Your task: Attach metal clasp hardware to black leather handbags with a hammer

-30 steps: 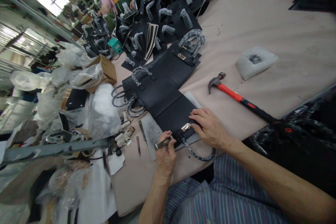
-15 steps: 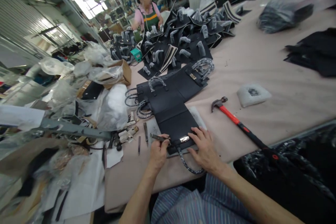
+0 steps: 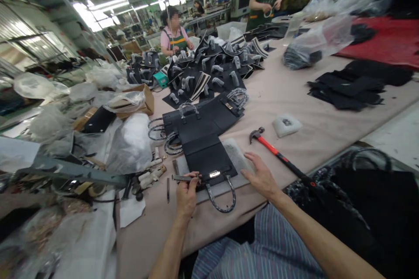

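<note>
My left hand point(image 3: 187, 194) pinches a slim, bar-shaped metal tool point(image 3: 180, 178) at the lower left corner of a black bag panel point(image 3: 211, 154). The tool's exact kind cannot be made out. On the panel sits a shiny metal plate point(image 3: 214, 174), and a plastic-wrapped handle point(image 3: 234, 198) loops toward me from its near edge. To the panel's right, my right hand point(image 3: 262, 178) is open and holds nothing, its fingers apart over a pale slab point(image 3: 240, 157). Farther right lies a claw hammer point(image 3: 278, 154) with a red and black handle.
Black bag pieces point(image 3: 199, 67) with wrapped handles are heaped at the back. Plastic bags point(image 3: 131, 139) and a cardboard box point(image 3: 149, 100) crowd the left. A white block point(image 3: 286, 125) rests beyond the hammer. Black sheets point(image 3: 347, 85) lie right. Two co-workers stand across the table.
My right hand has come off the bag panel and moved to its right. My left hand keeps the metal tool, now lying flatter. The view has swung right, showing a second co-worker.
</note>
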Tool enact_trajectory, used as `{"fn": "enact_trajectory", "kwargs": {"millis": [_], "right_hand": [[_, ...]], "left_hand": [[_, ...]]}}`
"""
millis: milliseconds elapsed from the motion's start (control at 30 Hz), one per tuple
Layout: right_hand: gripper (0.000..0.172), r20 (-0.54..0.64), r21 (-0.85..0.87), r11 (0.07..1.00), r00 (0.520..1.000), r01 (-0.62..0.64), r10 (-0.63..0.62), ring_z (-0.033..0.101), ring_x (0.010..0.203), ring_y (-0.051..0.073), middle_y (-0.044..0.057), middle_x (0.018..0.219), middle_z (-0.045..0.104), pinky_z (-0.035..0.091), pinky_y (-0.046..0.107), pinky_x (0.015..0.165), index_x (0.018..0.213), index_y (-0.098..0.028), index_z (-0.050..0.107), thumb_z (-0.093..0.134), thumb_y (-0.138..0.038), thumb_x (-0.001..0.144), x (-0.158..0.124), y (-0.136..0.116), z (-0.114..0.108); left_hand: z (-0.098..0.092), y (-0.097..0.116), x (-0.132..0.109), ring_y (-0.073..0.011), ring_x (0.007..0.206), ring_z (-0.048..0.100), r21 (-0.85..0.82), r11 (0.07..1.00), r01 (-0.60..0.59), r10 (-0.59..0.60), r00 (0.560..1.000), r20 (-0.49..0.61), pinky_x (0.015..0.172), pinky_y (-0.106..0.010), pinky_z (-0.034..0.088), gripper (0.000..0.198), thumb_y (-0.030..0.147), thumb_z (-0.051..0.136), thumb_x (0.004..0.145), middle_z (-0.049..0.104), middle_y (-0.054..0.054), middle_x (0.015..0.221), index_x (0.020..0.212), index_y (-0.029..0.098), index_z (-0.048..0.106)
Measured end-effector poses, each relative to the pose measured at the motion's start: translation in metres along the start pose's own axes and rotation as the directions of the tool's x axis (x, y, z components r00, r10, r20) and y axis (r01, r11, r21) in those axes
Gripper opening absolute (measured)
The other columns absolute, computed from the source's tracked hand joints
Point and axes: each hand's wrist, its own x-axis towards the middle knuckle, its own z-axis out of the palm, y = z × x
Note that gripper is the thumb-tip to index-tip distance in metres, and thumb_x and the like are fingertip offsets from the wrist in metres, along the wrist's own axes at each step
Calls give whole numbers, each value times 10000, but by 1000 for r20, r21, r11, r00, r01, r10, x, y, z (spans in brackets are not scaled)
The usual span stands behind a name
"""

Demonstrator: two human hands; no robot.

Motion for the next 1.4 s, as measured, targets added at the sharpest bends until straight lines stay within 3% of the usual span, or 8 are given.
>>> {"fn": "enact_trajectory", "kwargs": {"millis": [133,367,500,600,767,900,1067,1400], "right_hand": [[513,2,-116,993,1000,-27,27,604,1227,338,178,1306,643,479,563,1051,1322,-172,565,640,-346,846,-20,0,-12],[579,167,-204,979,985,-6,41,512,1350,370,179,1429,574,293,687,1140,1401,-199,505,638,-336,854,-36,-43,19],[568,45,-196,979,997,-48,58,548,1313,363,188,1392,592,348,655,1120,1399,-203,490,636,-330,864,-42,-46,32],[409,-65,-209,976,997,-64,52,563,1280,366,180,1358,600,362,653,1105,1263,-214,570,633,-309,871,-50,-44,36],[289,-80,-244,967,995,-75,57,564,1263,355,152,1342,596,318,660,1124,1152,-234,572,612,-247,867,-55,-45,40],[310,-48,-254,965,997,-64,54,542,1277,355,143,1340,582,303,655,1123,1184,-242,549,594,-246,876,-55,-43,39],[319,-63,-242,970,998,-35,20,552,1254,363,142,1329,582,311,645,1109,1189,-247,559,593,-260,872,-56,-38,40],[318,-75,-250,968,997,-31,13,561,1234,379,147,1327,583,306,647,1114,1182,-243,560,600,-274,867,-57,-36,42]], "left_hand": [[4,-9,2,-210,884,734,-35,999,10,-10,1000,12,810,-331,582,360,512,664,893,744,-116,1052,953,158,661],[18,-18,3,-235,899,756,-153,980,128,-124,992,36,844,-384,615,430,585,686,856,748,-120,1059,945,167,633],[15,-17,5,-245,892,763,-198,959,203,-194,979,66,797,-389,642,449,597,707,835,748,-116,1056,949,170,628],[13,-16,6,-246,890,764,-186,962,201,-190,979,79,773,-380,652,436,589,699,847,747,-120,1068,945,169,633],[13,-16,3,-246,895,767,-216,959,181,-169,983,74,779,-380,658,367,516,703,877,739,-123,1082,939,159,645],[5,-14,0,-253,925,767,-176,976,130,-124,991,44,793,-388,657,284,436,686,913,735,-131,1112,973,161,652],[-7,-9,-7,-252,966,759,-1,999,-36,36,999,15,858,-422,636,224,394,668,933,741,-130,1139,973,175,655],[-2,-5,-14,-239,1005,750,106,975,-197,193,980,44,930,-439,606,123,303,650,949,735,-116,1166,1009,196,658]]}}
